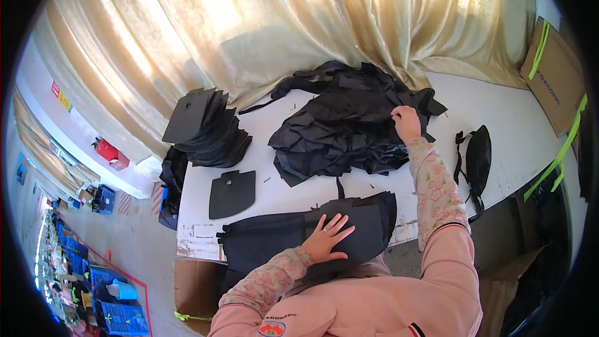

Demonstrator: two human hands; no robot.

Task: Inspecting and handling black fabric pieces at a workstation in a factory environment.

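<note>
My left hand (pixel 327 237) lies with its fingers spread on a stiff black panel (pixel 365 228), at the table's near edge. Under that panel is black fabric (pixel 259 237) that hangs over the edge toward me. My right hand (pixel 407 123) reaches to the right side of a big heap of black fabric pieces (pixel 337 128), its fingers curled closed on a piece there. The fingertips are partly hidden. One loose black panel (pixel 233 195) with a small square hole lies flat at the left, in front of a tall stack of similar panels (pixel 199 125).
The white table (pixel 511 106) stands against a cream curtain (pixel 249 19). A black strapped pouch-like item (pixel 477 162) lies on the right. Cardboard (pixel 552 78) with yellow-green strips leans at the far right. A cardboard box (pixel 196 287) sits below the table's left corner; blue crates (pixel 118 312) stand beyond.
</note>
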